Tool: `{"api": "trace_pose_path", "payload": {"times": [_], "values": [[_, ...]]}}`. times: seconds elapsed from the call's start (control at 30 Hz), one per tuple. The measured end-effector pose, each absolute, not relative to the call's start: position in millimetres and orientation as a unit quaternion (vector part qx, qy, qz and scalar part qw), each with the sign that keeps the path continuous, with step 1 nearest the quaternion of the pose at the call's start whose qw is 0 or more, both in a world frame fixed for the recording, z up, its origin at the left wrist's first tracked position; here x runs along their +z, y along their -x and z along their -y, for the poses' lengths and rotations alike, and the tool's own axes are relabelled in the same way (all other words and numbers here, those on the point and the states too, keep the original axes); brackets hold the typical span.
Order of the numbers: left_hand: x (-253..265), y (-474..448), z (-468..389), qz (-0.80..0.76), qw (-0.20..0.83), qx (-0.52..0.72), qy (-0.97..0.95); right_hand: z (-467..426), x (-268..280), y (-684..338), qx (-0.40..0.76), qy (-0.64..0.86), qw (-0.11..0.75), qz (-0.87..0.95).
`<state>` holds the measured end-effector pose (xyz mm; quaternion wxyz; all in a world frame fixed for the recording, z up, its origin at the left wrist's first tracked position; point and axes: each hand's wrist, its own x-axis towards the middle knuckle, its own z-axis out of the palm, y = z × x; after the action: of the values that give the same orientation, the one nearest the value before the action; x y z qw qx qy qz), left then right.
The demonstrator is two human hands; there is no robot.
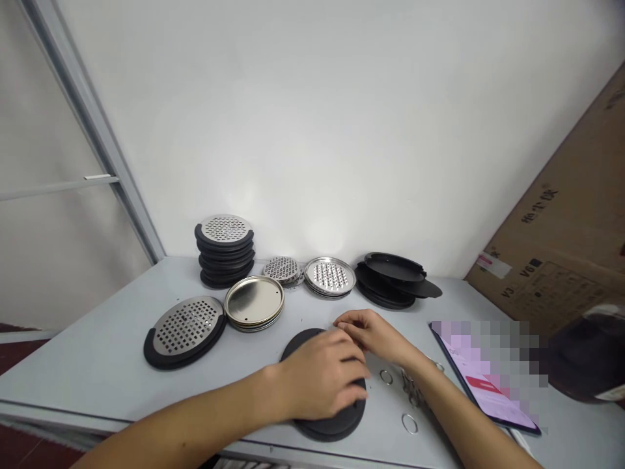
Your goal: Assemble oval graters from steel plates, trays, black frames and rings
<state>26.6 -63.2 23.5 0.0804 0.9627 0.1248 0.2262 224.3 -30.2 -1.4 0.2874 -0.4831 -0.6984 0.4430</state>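
Note:
A round black disc point(336, 426) lies near the front edge of the table, partly covered by my hands. Across its top reaches my left hand point(325, 374), palm down, with fingers loosely bent and apart; its thumb side is turned away from view. At the disc's far right edge, my right hand point(374, 332) has thumb and fingertips drawn together in a pinch. Whatever sits between those fingertips is too small or hidden to make out. Beside my right forearm lie loose metal rings, among them one ring point(409, 424) near the front and another ring point(386, 377) closer to the disc.
At the back stand a stack of black-rimmed graters point(225, 251), shallow metal discs point(254, 301), small perforated plates point(282, 268), rimmed grater plates point(331, 276) and black lids point(393, 277). One grater point(185, 332) lies left. Rightward are a tablet point(481, 384) and a cardboard box point(561, 241).

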Motion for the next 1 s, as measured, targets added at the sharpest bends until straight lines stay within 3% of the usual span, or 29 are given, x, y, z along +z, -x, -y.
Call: {"api": "trace_pose_path", "payload": {"times": [0.17, 0.43, 1.0], "values": [[14.0, -64.9, 79.0, -0.068, 0.018, 0.146, -0.987, 26.5, -5.0, -227.4, 0.448, 0.507, 0.303, 0.671], [5.2, -94.3, 77.6, -0.145, -0.032, 0.095, -0.984, 22.7, -0.3, -232.7, 0.421, 0.547, 0.326, 0.646], [-7.2, -78.6, 101.0, -0.042, -0.094, 0.174, -0.979, 23.9, -0.4, -228.7, 0.42, 0.546, 0.306, 0.657]]}}
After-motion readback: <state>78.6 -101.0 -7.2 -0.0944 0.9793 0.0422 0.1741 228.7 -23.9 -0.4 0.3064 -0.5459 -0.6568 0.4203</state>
